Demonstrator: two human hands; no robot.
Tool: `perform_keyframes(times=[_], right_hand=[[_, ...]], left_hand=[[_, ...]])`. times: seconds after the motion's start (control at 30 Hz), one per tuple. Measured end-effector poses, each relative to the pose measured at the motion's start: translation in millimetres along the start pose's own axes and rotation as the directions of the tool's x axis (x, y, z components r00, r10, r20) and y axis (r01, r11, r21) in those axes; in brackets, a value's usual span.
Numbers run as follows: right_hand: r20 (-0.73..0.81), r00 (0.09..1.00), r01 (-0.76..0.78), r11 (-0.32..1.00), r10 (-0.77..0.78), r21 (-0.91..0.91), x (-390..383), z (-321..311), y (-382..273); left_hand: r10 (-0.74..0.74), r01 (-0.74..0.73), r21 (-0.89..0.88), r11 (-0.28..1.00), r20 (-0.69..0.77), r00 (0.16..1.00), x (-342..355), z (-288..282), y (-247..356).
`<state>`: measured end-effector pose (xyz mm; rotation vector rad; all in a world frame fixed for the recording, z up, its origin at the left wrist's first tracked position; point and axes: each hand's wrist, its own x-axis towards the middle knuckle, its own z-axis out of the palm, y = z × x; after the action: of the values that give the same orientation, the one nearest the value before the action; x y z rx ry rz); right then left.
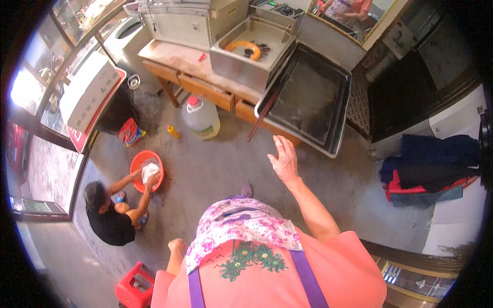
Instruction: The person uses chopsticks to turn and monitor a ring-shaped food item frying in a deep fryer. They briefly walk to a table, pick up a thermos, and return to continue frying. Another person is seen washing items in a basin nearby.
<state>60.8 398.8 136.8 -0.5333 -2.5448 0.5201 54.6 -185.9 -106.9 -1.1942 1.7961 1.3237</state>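
Note:
My right hand (284, 161) is stretched out ahead of me, fingers extended and nothing in it. Just beyond its fingertips is the near edge of a large dark rectangular tray (308, 97) with a pale rim. Long, thin dark-red sticks (265, 114), like cooking chopsticks, lean at the tray's left side, apart from my hand. Low at my left side hangs my left hand (177, 246); it touches no object that I can see, and its fingers are too small and foreshortened to make out.
A person (110, 218) squats on the left, both hands in an orange basin (134, 163) with white contents. A red stool (134, 287), a red-capped jug (201, 119) and a yellow bottle (173, 132) stand on the floor. A metal fryer (241, 66) rests on the wooden table (205, 93).

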Motion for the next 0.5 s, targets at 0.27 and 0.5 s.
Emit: perform_keyframes(times=[0.27,0.5], right_hand=[[0.170,0.979,0.140,0.979,-0.114,-0.150,112.0,49.7,24.5],[0.081,0.992,0.111,0.984,-0.101,-0.140,134.0,75.3,28.4]], left_hand=[[-0.063,0.133,-0.348,0.928,0.206,0.977,15.9,123.0,124.9],[0.180,-0.210,0.059,0.976,0.326,0.928,61.1,250.9,314.3]])
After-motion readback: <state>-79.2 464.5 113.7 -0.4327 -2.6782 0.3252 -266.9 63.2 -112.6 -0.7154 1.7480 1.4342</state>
